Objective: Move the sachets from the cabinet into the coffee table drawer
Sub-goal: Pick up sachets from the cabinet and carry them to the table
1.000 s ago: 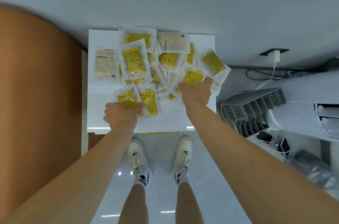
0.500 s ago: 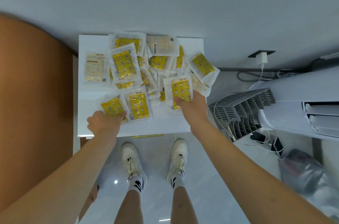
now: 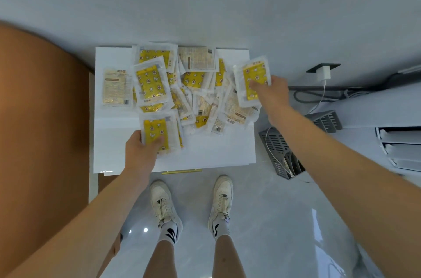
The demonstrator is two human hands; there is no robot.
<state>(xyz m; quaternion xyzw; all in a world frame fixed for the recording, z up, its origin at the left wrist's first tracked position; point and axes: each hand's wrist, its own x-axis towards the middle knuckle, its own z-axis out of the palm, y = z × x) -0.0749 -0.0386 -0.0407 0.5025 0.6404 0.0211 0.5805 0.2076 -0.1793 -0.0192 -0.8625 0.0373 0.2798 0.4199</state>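
Both hands, left (image 3: 141, 152) and right (image 3: 271, 88), each grip a sachet above the cluttered cabinet (image 3: 218, 154).

Two hands (image 3: 140, 152), two shoes (image 3: 164, 202), one cabinet (image 3: 227, 152), sachets (image 3: 198, 81) too piled to count.

Home interior — glossy tiled floor (image 3: 273, 220), white cabinet (image 3: 216, 154), wall charger (image 3: 325, 73), standing air conditioner (image 3: 387, 122).

The translucent, crinkled plastic sachets with yellow printed inserts (image 3: 150, 81) have a slight sheen. They lie on the smooth, white, semi-gloss cabinet top (image 3: 218, 152), which has a brass-coloured metal handle (image 3: 181, 171) at its 6 o'clock edge. The pale grey polished floor tiles (image 3: 273, 220) reflect light. At 3 o'clock is a grey matt plastic grille (image 3: 276, 152).
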